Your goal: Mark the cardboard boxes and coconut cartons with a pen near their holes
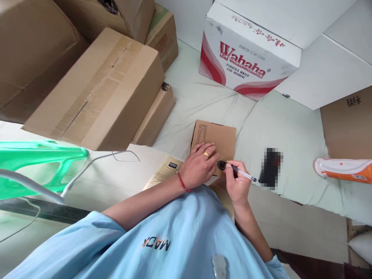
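A small brown cardboard box (223, 137) with printed text lies in front of me at the edge of the pale cloth-covered surface. My left hand (202, 164), with a ring and a red bracelet, rests palm down across its left part, fingers loosely laid out and holding nothing I can see. Near those fingertips, a round black piece (221, 165) sits on the box; what it is I cannot make out. My right hand (237, 184) pinches a white and grey pen (245, 174) beside the round piece. The pen's writing end is hidden by the fingers.
A dark, pixelated object (270, 168) lies right of my right hand, with an orange and white cylinder (345, 169) farther right. Behind stands a Wahaha water carton (247, 58). Large cardboard boxes (99, 89) are stacked at left, above a green plastic stool (43, 155).
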`<state>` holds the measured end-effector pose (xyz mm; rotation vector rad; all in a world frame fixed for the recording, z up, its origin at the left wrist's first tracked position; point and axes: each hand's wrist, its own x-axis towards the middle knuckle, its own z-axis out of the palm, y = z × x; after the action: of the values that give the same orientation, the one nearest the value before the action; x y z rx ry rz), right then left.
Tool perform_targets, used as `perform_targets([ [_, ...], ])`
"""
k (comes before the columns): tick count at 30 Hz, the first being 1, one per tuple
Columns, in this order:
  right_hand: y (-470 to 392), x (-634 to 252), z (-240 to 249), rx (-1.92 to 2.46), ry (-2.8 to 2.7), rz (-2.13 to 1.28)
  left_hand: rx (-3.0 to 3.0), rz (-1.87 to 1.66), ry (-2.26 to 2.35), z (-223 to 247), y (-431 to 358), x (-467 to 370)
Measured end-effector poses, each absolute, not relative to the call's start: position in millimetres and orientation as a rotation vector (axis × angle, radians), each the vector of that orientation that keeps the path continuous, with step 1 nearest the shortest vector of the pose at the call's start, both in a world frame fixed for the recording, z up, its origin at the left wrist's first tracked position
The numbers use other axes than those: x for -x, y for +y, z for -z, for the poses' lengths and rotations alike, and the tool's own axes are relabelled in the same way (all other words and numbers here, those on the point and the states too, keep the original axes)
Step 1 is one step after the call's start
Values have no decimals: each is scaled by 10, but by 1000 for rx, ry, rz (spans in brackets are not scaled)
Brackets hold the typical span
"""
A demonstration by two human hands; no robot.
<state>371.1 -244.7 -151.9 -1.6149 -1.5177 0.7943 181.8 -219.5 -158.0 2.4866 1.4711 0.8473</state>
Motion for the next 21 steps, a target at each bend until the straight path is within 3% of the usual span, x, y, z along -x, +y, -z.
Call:
perform_targets([
  [21,-2501,-3811,1528,1758,-1481,-662,-2501,-855,1475,1595,-2200,-1817],
])
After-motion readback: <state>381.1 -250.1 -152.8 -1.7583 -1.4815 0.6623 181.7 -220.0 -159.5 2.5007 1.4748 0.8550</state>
